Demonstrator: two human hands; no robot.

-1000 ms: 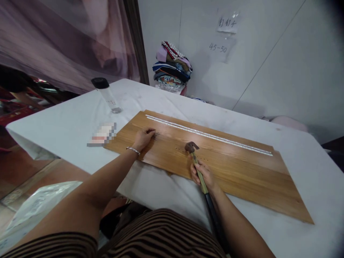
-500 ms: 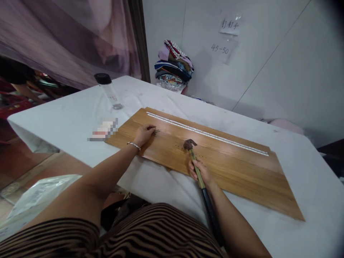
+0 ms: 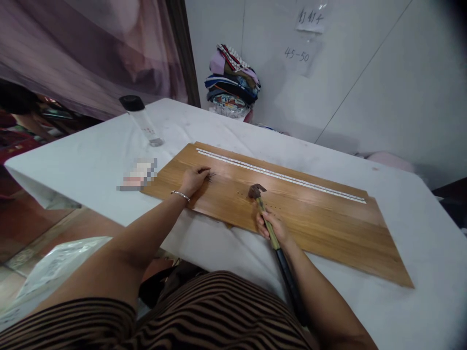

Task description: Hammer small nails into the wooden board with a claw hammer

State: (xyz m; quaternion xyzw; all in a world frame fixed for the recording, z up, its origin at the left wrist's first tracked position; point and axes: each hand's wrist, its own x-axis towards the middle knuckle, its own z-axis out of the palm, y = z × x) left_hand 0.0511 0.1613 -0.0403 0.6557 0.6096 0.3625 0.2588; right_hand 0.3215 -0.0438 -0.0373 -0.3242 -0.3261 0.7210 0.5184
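Note:
A brown wooden board [image 3: 328,228] lies flat before me. On its left part is a small heap of thin dark nails [image 3: 212,176]. My left hand [image 3: 196,179], with a bracelet at the wrist, has its thumb and forefinger pinched on the nails; how many are between the fingertips cannot be made out. My right hand [image 3: 273,226] is wrapped around the handle of a claw hammer [image 3: 257,190], whose rusty head hangs just over the board's middle. A row of small dark dots, perhaps nail heads, runs beside the hammer head [image 3: 275,207].
Two white measuring strips [image 3: 280,176] run along the board's far side. The table has a white cloth [image 3: 91,146]; on it stand a black-capped clear bottle [image 3: 143,124] and a blurred small box [image 3: 137,174]. Folded clothes [image 3: 233,80] are stacked by the wall. A person's arm shows at far left.
The view has shifted slightly. My left fingers stay at the nail heap with small movement, and my right hand keeps the hammer in nearly the same place.

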